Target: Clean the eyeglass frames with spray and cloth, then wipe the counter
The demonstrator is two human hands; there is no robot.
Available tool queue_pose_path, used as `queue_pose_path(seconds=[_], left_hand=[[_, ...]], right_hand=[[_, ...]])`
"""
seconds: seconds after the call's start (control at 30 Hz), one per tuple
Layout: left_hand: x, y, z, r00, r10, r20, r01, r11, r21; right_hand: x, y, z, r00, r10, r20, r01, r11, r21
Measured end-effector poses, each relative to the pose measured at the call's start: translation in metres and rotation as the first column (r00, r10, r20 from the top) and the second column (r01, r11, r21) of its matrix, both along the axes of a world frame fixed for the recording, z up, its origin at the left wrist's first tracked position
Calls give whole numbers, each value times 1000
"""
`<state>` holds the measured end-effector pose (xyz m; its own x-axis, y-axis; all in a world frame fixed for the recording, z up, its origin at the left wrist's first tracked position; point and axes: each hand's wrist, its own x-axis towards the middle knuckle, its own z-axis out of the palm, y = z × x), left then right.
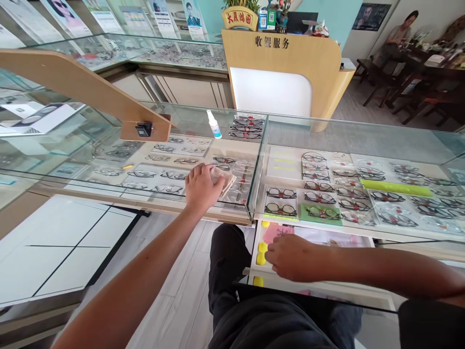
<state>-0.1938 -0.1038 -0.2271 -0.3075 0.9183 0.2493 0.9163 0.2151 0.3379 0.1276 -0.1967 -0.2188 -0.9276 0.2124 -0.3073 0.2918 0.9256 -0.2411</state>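
Note:
My left hand [202, 186] is closed on a folded beige cloth [225, 181], on the glass top of the display counter. Beyond it, a small white spray bottle [214, 126] with a blue-and-pink label stands on the glass. My right hand [290, 257] hangs over a pulled-out drawer [363, 242] below the counter, its fingers curled in. Whatever those fingers may hold is hidden. Close by its fingertips are round yellow pieces [261, 253], and a pink card [278, 232] lies in the drawer.
Rows of eyeglasses [281, 193] lie beneath the glass. A stack of frames [247, 127] is near the bottle. A wooden arm [90, 80] juts over the counter from the left. Behind stands a wooden cashier desk [323, 63]. A person [401, 36] sits at the far right.

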Motion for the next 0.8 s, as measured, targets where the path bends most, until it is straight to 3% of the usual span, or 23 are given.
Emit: queue_pose_path(seconds=[0.1,0.17,0.23,0.3,0.37,0.47,0.63,0.8], left_hand=[[-1,-1,0,1000,-1,-5,1,1000,7],[-1,-1,-1,1000,-2,-2,2,1000,12],[-2,-1,-2,1000,-4,1,4,1000,16],[-2,-1,-1,1000,-3,1,3,1000,24],[-1,-3,1,1000,-4,-5,5,999,34],[0,-4,3,1000,-4,-6,4,999,41],[1,-6,5,1000,2,16,-2,1000,23],[0,-6,5,999,-17,34,16,1000,17]], right_hand=[[-11,18,54,996,40,-77,-32,994,108],[-25,60,83,992,-95,-87,111,974,196],[-47,114,98,955,-250,-156,284,925,252],[-73,170,98,898,-332,-290,419,847,327],[-100,218,86,850,-402,-340,514,773,372],[-134,265,61,830,-480,-284,556,745,367],[-163,289,38,801,-534,-273,599,722,347],[-158,278,49,770,-548,-326,636,705,315]])
